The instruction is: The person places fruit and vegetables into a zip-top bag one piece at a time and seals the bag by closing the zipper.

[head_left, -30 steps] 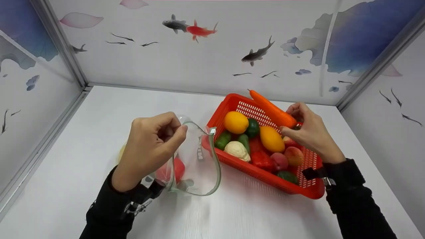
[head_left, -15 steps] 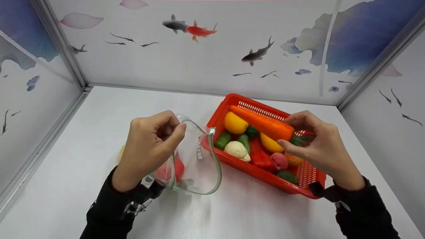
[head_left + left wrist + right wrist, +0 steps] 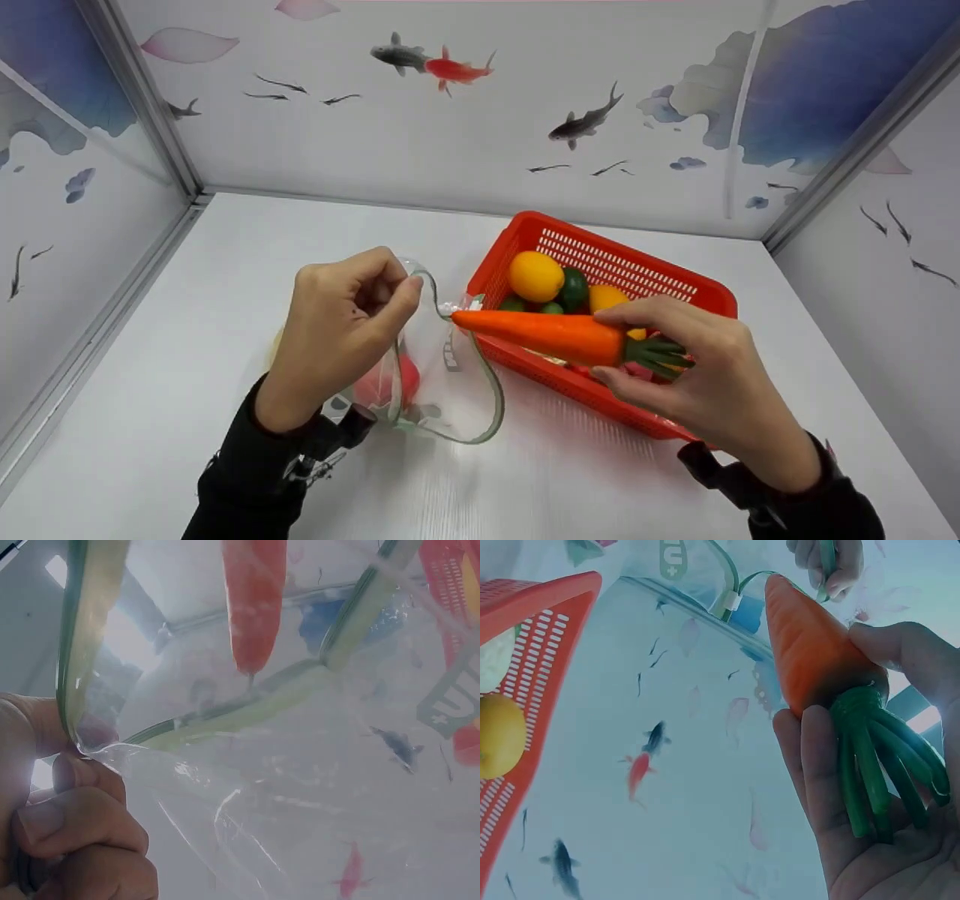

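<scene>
My left hand (image 3: 341,334) pinches the green-edged rim of a clear zip bag (image 3: 450,405), whose mouth stands open. Inside the bag sits something red (image 3: 405,379), seen blurred through the plastic. My right hand (image 3: 694,375) grips an orange carrot (image 3: 547,334) by its thick end, beside the green stalks (image 3: 866,757). The carrot lies nearly level in the head view, its tip pointing left at the bag's rim near the zip slider. In the left wrist view the carrot's tip (image 3: 255,637) shows at the bag's opening.
A red perforated basket (image 3: 720,300) stands at the right, behind the carrot. It holds a yellow-orange fruit (image 3: 536,276), a dark green one (image 3: 574,287) and several others, partly hidden by the carrot and right hand. Printed wall panels enclose the white table (image 3: 300,225).
My right hand has lifted the carrot from the basket's back and brought it left and nearer, turning it level, tip at the bag's rim. The left hand has stayed on the bag.
</scene>
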